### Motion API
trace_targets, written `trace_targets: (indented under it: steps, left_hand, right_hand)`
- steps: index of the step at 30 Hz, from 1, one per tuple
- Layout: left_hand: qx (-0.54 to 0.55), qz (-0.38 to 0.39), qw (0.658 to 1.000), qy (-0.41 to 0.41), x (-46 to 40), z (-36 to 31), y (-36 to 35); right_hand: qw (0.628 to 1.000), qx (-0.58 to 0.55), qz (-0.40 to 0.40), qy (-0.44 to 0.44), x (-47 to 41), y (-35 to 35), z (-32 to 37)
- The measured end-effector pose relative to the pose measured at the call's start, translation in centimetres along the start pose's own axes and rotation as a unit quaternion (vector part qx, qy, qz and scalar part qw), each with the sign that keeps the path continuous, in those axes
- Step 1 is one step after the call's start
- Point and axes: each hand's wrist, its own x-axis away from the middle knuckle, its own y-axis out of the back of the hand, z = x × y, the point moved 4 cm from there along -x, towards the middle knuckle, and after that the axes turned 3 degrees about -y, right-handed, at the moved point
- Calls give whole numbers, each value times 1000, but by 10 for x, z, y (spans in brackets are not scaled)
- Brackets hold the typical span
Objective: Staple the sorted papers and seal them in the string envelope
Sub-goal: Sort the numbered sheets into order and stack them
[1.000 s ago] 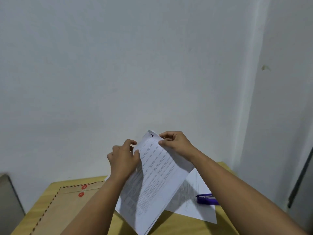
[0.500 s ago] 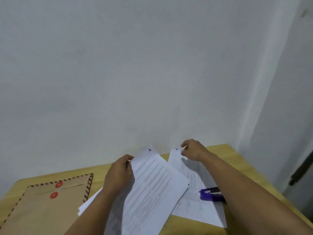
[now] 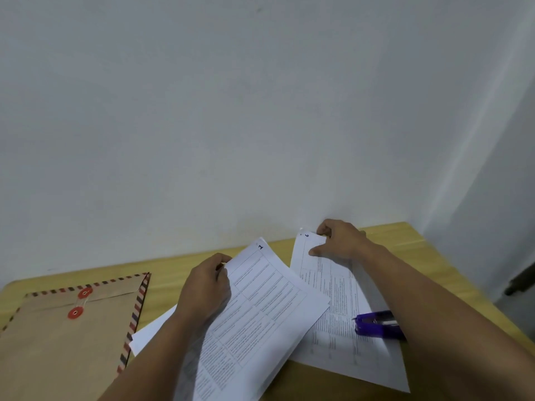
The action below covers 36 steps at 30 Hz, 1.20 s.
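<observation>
Two hands (image 3: 207, 287) (image 3: 340, 241), fingers (image 3: 315, 252) pinching separate printed sheets (image 3: 260, 308) (image 3: 333, 287)

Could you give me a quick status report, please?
Left hand holds page 1 sheets. Right hand pinches second sheet. Stapler unused, envelope closed.

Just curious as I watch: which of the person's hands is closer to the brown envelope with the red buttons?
Left. The left hand grips the sheet marked 1 just right of the envelope. The right hand pinches another sheet's corner farther right, near the wall.
</observation>
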Motion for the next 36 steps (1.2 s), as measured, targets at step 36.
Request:
trace_targets:
  steps: [36]
  left_hand:
    - [19, 21, 1000, 6, 18, -4, 13]
  right_hand:
    - [990, 46, 131, 16, -6, -13, 24]
